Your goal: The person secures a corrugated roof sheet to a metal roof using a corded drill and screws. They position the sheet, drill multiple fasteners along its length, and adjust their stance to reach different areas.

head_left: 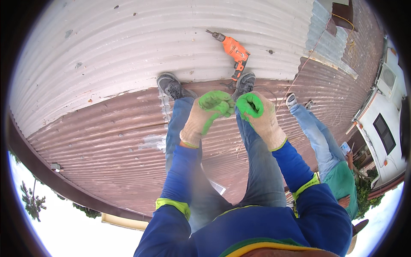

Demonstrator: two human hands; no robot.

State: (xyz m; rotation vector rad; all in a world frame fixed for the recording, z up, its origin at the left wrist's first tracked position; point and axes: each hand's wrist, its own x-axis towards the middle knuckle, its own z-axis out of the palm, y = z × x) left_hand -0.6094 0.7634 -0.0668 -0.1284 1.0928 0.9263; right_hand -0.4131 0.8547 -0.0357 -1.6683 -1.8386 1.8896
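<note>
Orange drill beyond gloved hands, person nearby

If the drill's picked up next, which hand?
Right hand, probably: the orange drill lies beyond the right shoe, grip toward it. The left hand sits farther left; both seem to pinch a thin piece.

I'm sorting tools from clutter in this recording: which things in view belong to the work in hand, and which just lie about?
Likely part of the work:
- thin piece, kind unclear, between the left hand and right hand
- orange drill, perhaps, lying beyond the feet

Apparently lying about:
- yellow cord, upper right
- small pale box, far left
</note>
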